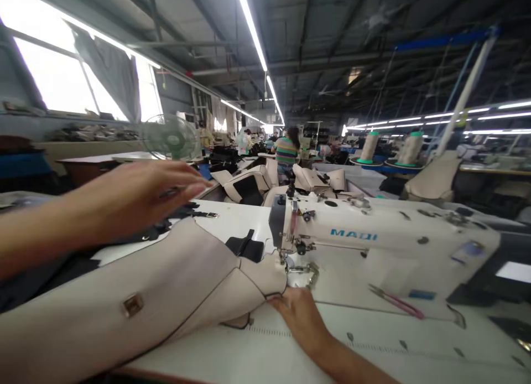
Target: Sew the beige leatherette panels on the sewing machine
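Note:
A large beige leather-like piece (186, 279) with dark edging and a square metal fitting (133, 305) stretches from the lower left to the sewing machine (385, 234). Its right end lies by the needle and presser foot (284, 257). My right hand (301, 315) grips the near edge of this end, thumb and fingers closed on it. My left hand (166, 193) is raised above the piece, not touching it. Its fingers are stretched out and blurred; a small dark patch shows between thumb and fingers. Behind the piece lies a black strap piece (246, 245).
Pink-handled pliers or snips (396, 302) lie on the machine bed. More beige pieces (257, 182) are heaped behind the machine. Two thread cones (368, 148) stand at the right. A fan (168, 138) is at the left, and a person in a striped top (286, 150) is farther back.

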Motion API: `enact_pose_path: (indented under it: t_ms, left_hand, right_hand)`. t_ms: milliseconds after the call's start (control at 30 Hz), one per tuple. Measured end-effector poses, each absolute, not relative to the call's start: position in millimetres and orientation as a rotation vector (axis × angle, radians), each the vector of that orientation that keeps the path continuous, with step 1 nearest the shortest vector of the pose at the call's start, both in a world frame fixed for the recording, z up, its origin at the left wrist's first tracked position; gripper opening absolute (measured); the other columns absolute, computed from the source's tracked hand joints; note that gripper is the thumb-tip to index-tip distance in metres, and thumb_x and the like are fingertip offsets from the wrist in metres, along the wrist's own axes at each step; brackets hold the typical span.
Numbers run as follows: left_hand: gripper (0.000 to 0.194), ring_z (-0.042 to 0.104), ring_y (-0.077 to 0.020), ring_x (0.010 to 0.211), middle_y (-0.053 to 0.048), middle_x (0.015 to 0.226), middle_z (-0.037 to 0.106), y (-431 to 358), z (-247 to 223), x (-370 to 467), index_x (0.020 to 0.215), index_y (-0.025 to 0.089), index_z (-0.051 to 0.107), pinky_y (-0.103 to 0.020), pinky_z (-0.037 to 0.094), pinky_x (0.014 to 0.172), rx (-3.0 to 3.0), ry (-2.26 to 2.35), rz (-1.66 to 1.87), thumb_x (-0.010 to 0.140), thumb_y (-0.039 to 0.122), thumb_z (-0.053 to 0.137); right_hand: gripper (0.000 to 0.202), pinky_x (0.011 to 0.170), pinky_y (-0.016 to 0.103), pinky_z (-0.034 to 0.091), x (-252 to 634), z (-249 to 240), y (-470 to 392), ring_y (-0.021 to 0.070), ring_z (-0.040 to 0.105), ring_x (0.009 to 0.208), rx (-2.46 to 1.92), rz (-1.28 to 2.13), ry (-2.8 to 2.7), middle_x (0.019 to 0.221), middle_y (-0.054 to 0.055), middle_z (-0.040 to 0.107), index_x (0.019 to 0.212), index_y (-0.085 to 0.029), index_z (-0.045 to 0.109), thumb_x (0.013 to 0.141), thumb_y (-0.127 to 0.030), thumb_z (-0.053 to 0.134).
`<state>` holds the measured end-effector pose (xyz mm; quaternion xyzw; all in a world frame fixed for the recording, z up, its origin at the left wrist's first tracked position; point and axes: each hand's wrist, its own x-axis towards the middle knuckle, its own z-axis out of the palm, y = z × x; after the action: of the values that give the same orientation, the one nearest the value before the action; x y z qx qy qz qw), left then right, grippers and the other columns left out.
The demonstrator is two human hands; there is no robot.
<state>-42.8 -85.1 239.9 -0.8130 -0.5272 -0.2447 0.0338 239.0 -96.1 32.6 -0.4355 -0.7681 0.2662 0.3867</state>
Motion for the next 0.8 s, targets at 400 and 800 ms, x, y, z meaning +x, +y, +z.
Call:
enact_pose_path:
  t_ms: [400,800]
  left_hand:
    - [0.057,0.045,-0.0202,0.13,-0.003,0.141,0.051,-98.4,48.3,18.9,0.14,0.02,0.046,-0.034,0.027,0.116,-2.181,-0.678,-0.419,0.086,0.002,0.041]
    - [0.054,0.066,-0.0213,0.082,-0.004,0.095,0.07,-102.4,54.3,28.2,0.126,0.015,0.057,-0.036,0.054,0.081,-2.515,-0.765,-0.377,0.078,-0.004,0.04]
  right_hand:
    - [0.018,0.062,0.023,0.049,231.5,10.7,-97.8,0.0183,0.064,0.066,-1.219,0.159,-1.928,0.067,0.001,0.067,0.069,-0.019,0.067,0.086,-0.023,0.07]
    - [0.019,0.075,0.028,0.051,237.0,25.0,-99.6,0.0184,0.061,0.083,-0.837,-0.238,-2.173,0.087,0.006,0.064,0.093,-0.014,0.06,0.097,-0.008,0.043]
